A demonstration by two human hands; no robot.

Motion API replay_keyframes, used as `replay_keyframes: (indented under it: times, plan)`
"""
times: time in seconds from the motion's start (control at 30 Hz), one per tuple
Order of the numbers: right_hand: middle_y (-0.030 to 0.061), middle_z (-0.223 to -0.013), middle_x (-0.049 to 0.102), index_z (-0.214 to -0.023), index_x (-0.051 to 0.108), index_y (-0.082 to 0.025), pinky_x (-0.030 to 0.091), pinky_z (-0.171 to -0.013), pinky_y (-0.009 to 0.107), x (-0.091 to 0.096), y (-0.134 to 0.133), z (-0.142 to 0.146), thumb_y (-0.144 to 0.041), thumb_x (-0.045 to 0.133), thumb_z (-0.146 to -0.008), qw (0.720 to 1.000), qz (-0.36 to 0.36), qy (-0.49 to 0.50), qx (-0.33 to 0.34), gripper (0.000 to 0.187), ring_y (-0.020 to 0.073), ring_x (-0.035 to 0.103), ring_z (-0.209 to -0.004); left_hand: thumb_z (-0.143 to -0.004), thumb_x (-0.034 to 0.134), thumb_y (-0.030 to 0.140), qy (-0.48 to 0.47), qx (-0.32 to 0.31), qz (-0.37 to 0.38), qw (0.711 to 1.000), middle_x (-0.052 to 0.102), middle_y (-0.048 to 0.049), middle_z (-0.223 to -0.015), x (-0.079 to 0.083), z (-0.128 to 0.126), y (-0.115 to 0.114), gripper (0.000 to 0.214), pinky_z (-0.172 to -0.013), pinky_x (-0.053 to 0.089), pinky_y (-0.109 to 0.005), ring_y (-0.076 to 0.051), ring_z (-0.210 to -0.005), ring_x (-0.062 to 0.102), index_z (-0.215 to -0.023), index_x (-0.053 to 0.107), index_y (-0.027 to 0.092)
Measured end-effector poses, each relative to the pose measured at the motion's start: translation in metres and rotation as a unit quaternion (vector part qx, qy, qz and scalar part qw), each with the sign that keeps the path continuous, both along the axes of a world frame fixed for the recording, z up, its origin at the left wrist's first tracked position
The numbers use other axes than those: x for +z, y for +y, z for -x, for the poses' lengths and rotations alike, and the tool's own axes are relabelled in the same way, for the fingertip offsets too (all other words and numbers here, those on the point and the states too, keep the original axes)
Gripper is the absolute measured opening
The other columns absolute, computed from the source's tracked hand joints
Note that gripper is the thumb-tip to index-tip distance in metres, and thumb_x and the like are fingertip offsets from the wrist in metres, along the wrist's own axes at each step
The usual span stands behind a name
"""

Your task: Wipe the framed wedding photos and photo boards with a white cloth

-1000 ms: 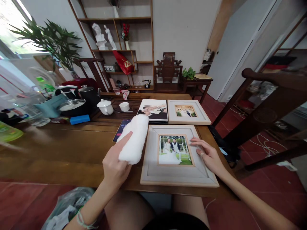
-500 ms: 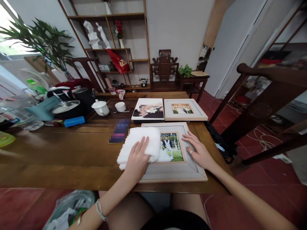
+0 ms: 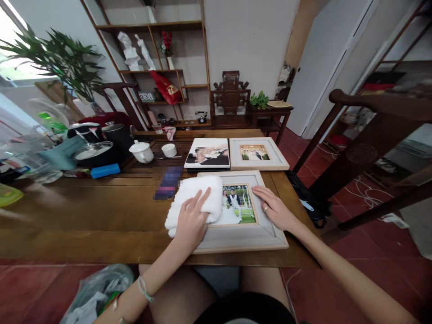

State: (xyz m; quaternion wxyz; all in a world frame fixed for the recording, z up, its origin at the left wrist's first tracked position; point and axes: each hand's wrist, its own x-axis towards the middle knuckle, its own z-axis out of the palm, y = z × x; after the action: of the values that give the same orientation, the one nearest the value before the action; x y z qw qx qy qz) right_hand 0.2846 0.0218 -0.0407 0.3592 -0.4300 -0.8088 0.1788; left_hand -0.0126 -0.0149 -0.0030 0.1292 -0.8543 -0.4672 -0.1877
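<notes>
The single view sits on the person's head at the near edge of the wooden table [image 3: 101, 211], facing forward and tilted down. The left hand [image 3: 191, 220], right hand [image 3: 275, 209] and picture frame [image 3: 243, 236] lie close, just below centre. The thighs [image 3: 189, 292] fill the bottom edge, and the shelf [image 3: 162, 72] stands far back.

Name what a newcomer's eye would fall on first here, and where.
The large framed photo at the table's near edge stands out, the left hand pressing a white towel on its left side, the right hand flat on its right border. Behind it lie a smaller framed photo and a print.
</notes>
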Motion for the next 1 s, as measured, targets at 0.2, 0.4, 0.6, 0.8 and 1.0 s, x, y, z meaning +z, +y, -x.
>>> replay_keyframes:
  times: [0.2, 0.4, 0.6, 0.8, 1.0]
  plan:
    - [0.0047, -0.136, 0.054, -0.131, 0.053, -0.028, 0.029, -0.113, 0.058, -0.001, 0.0, 0.001, -0.009, 0.041, -0.08, 1.0, -0.001, 0.013, 0.004, 0.056, 0.0259, 0.044, -0.131, -0.069, 0.047, 0.003, -0.047, 0.023, -0.095, 0.994, 0.044, -0.0134, -0.143, 0.039, 0.008, 0.021, 0.025, -0.087, 0.05, -0.045, -0.034, -0.121, 0.052, -0.08, 0.068, 0.011]
    - [0.0046, -0.136, 0.054, -0.13, 0.054, -0.028, 0.03, -0.113, 0.056, -0.001, 0.0, 0.001, -0.007, 0.04, -0.079, 1.0, 0.006, 0.013, -0.002, 0.057, 0.0249, 0.043, -0.132, -0.084, 0.03, -0.002, -0.088, -0.045, -0.181, 0.979, 0.051, -0.0109, -0.138, 0.05, 0.014, 0.05, 0.051, -0.1, 0.044, -0.04, -0.025, -0.132, 0.042, -0.13, 0.049, 0.01]
    - [0.0057, -0.136, 0.054, -0.13, 0.054, -0.027, 0.03, -0.113, 0.057, -0.001, -0.001, 0.002, -0.007, 0.04, -0.079, 1.0, 0.007, 0.01, -0.006, 0.057, 0.025, 0.043, -0.131, -0.077, 0.039, -0.002, 0.02, -0.014, -0.02, 1.0, 0.03, -0.0236, -0.149, 0.012, 0.011, 0.076, 0.045, -0.097, 0.045, -0.046, -0.034, -0.133, 0.038, -0.118, 0.058, 0.001]
    - [0.0071, -0.137, 0.053, -0.13, 0.054, -0.026, 0.029, -0.113, 0.056, -0.001, -0.003, 0.003, -0.007, 0.039, -0.08, 1.0, 0.008, 0.007, -0.013, 0.056, 0.0249, 0.042, -0.132, -0.067, 0.053, 0.006, 0.073, -0.039, 0.096, 0.992, 0.031, -0.0129, -0.151, 0.021, 0.007, 0.088, 0.021, -0.1, 0.039, -0.052, -0.037, -0.139, 0.026, -0.077, 0.07, 0.013]
    - [0.0097, -0.135, 0.055, -0.128, 0.057, -0.021, 0.033, -0.111, 0.056, -0.004, -0.003, 0.006, -0.006, 0.039, -0.078, 0.999, 0.009, 0.005, -0.037, 0.055, 0.0253, 0.044, -0.13, -0.073, 0.049, 0.005, 0.101, -0.045, 0.111, 0.988, 0.044, -0.0123, -0.144, 0.019, 0.005, 0.08, 0.03, -0.112, 0.026, -0.051, -0.03, -0.137, 0.033, -0.093, 0.07, 0.012]
